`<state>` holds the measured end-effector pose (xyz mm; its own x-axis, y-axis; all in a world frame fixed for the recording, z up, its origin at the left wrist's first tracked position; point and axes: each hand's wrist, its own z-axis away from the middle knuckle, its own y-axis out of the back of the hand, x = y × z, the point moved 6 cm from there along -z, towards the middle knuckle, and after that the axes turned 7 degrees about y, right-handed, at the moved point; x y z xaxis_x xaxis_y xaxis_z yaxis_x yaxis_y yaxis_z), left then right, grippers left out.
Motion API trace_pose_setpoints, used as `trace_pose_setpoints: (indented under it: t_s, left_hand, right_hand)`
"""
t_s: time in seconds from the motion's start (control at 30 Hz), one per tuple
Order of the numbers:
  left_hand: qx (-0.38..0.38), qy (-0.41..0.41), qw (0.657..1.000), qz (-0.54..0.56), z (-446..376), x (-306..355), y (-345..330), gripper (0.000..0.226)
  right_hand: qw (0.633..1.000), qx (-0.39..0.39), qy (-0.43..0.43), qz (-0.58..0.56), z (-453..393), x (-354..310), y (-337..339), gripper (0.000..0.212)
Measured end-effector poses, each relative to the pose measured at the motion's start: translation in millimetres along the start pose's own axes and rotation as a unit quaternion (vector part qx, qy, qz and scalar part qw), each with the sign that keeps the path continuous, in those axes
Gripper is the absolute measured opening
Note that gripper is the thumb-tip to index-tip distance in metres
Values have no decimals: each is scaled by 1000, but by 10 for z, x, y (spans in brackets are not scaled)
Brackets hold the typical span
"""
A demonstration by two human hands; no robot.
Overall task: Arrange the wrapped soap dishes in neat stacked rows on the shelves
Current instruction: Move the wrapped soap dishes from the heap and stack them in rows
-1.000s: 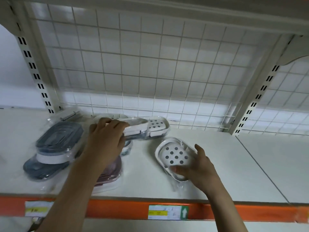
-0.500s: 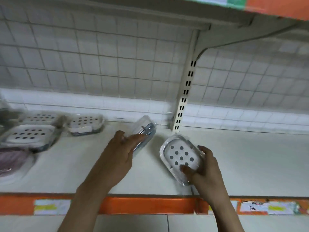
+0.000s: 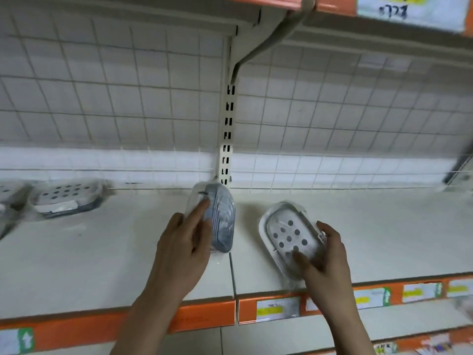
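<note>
Shift since earlier: both hands and their dishes have come rightward along the shelf, so the slotted upright (image 3: pixel 226 139) now stands behind the left-hand dish and the dishes left on the shelf sit farther off at the left edge.
Surroundings: white shelf board (image 3: pixel 102 252) with an orange price rail (image 3: pixel 202 319) carrying paper labels; wire grid back panel (image 3: pixel 128 98); a bracket (image 3: pixel 258 47) holds the shelf above.
In the way: a seam between two shelf boards runs forward from the upright, between the two hands.
Left hand (image 3: pixel 181 247): fingers curled round a grey wrapped soap dish (image 3: pixel 220 219), index finger laid along its wrap; dish tipped on edge, ribbed underside showing, its low end near the board just left of the seam.
Right hand (image 3: pixel 325 260): thumb pressed on top, fingers behind, gripping a white wrapped soap dish (image 3: pixel 289 237); dish tilted, round-holed drain tray facing the camera, clear film glinting, held above the right board near the front.
Shelved stock: a white-topped dish on a dark base (image 3: pixel 66 197) lies flat in its wrap at the back left; another (image 3: pixel 10 193) beside it is blurred and cut by the frame.
</note>
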<state>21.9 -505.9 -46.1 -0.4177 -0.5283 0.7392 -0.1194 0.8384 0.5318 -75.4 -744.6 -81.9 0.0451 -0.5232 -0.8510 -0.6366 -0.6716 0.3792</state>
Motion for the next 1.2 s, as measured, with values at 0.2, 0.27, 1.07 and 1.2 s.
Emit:
trace_pose_setpoints:
  t_s: [0.2, 0.27, 1.07, 1.2]
  left_hand:
    - [-76, 40, 996, 14, 39, 166, -459, 109]
    - [-65, 21, 998, 8, 55, 285, -609, 105]
    - [-2, -129, 992, 7, 806, 2224, -2610, 63]
    - [3, -81, 995, 56, 820, 2215, -2653, 64]
  right_hand:
    - [999, 33, 12, 25, -78, 154, 362, 64]
    - [998, 50, 18, 28, -134, 223, 533, 65]
    - [980, 120, 110, 110, -729, 1409, 2945, 51]
    - [980, 114, 127, 103, -725, 1434, 3013, 40]
